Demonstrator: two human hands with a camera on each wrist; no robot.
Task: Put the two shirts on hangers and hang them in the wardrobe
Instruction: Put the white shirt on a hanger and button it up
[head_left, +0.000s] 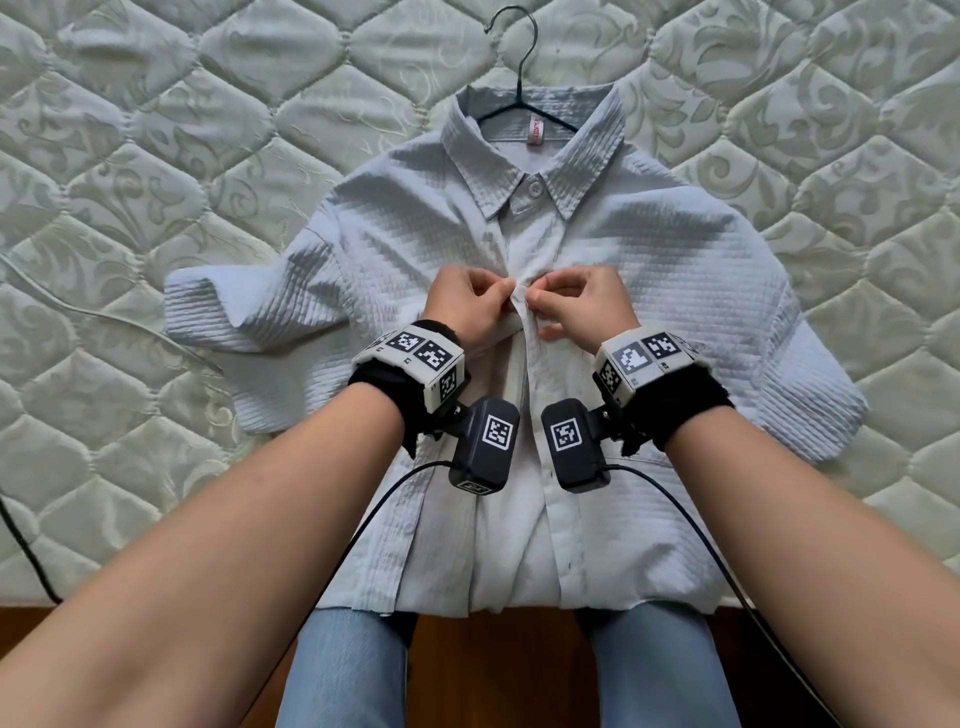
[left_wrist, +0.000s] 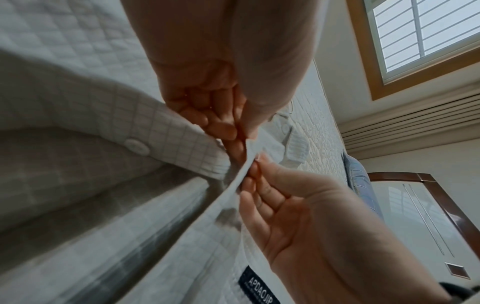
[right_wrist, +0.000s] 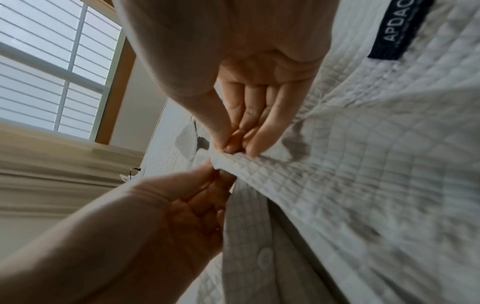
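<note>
A pale blue short-sleeved shirt (head_left: 649, 270) lies face up on the mattress, with a black wire hanger (head_left: 522, 67) inside its collar and the hook pointing away. The collar button (head_left: 535, 188) is fastened. At mid chest my left hand (head_left: 498, 296) pinches the left front edge and my right hand (head_left: 540, 296) pinches the right placket edge, fingertips almost touching. The left wrist view shows the left hand (left_wrist: 228, 131) holding the button-side edge just past a white button (left_wrist: 137, 146). In the right wrist view the right hand (right_wrist: 233, 148) pinches a fold of shirt (right_wrist: 363, 164). Below the hands the front hangs apart.
The quilted mattress (head_left: 208, 130) extends on all sides of the shirt. A thin white cord (head_left: 104, 317) and a black cable (head_left: 26, 545) cross its left part. The near bed edge meets wooden floor (head_left: 493, 649). A window (left_wrist: 428, 30) and a blue checked cloth (left_wrist: 361, 185) lie beyond.
</note>
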